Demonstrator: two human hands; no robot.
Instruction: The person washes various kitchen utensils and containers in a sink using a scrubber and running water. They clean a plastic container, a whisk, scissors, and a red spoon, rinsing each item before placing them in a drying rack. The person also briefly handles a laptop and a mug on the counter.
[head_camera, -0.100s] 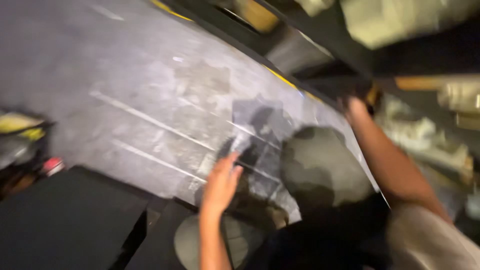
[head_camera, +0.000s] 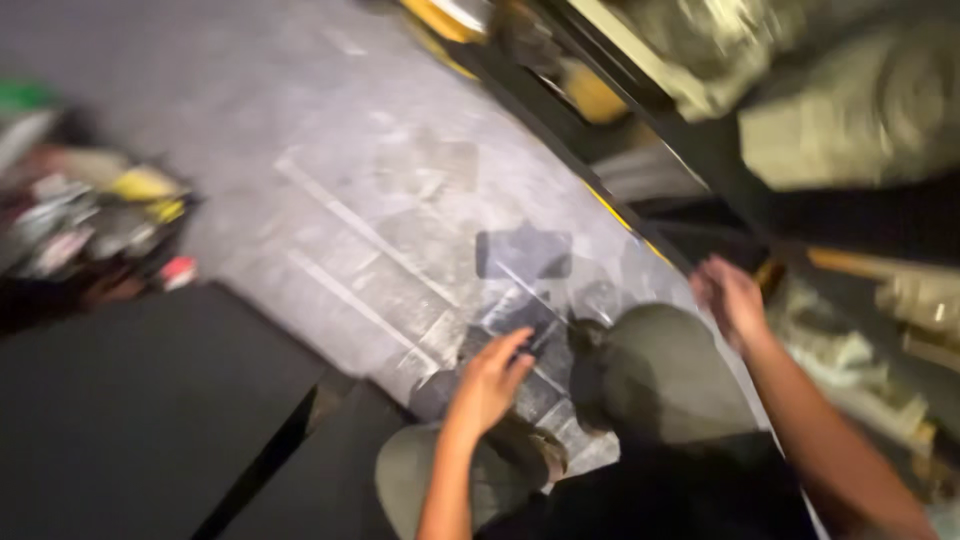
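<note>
The person crouches over a grey concrete floor (head_camera: 300, 120), knees in olive trousers (head_camera: 665, 375) showing near the bottom of the view. The left hand (head_camera: 490, 380) reaches down and forward, its fingers curled around a small dark object (head_camera: 535, 335) held just above the floor; motion blur hides what that object is. The right hand (head_camera: 730, 295) stretches out to the right toward the dark metal shelf frame (head_camera: 720, 160), fingers loosely spread, and I cannot tell whether it touches the frame. Pale bundles (head_camera: 850, 110) sit on the shelves at far right. A cluttered pile of tools (head_camera: 90, 220) lies on the left, and black panels (head_camera: 140, 420) lie near left.
</note>
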